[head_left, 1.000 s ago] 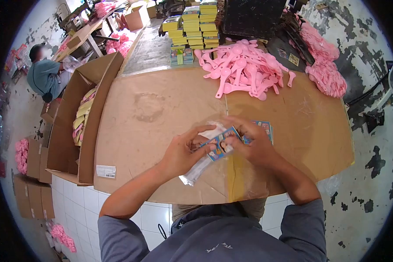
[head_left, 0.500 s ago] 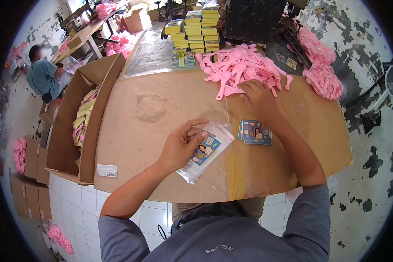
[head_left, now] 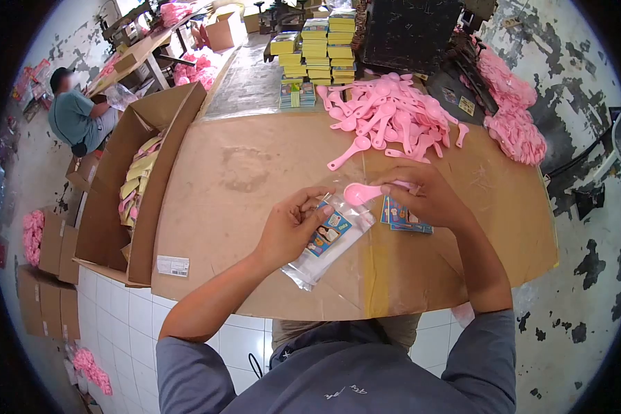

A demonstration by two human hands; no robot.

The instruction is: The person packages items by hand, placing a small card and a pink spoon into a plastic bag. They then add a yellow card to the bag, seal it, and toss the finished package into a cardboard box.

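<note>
My left hand (head_left: 293, 224) pinches a clear plastic bag (head_left: 331, 259) near its upper edge. A blue printed card (head_left: 330, 231) shows in the bag. Just right of the bag's mouth, my right hand (head_left: 424, 193) grips a pink measuring spoon (head_left: 361, 194) by its handle, its bowl pointing left. Under and beside my right hand lies a small stack of blue cards (head_left: 407, 219), partly covered by the hand. Beyond it is a heap of pink spoons (head_left: 386, 114), with one loose spoon (head_left: 350, 153) at its near edge.
A long cardboard box (head_left: 160, 162) holding yellow and pink packets stands along the left table edge. Stacks of yellow-edged cards (head_left: 317, 52) rise at the back. Bundles of pink spoons (head_left: 517, 134) hang at the right. Another person (head_left: 76, 114) sits at the far left.
My right hand has come back from the heap towards the bag, now with a pink spoon in it. My left hand still holds the bag in about the same spot.
</note>
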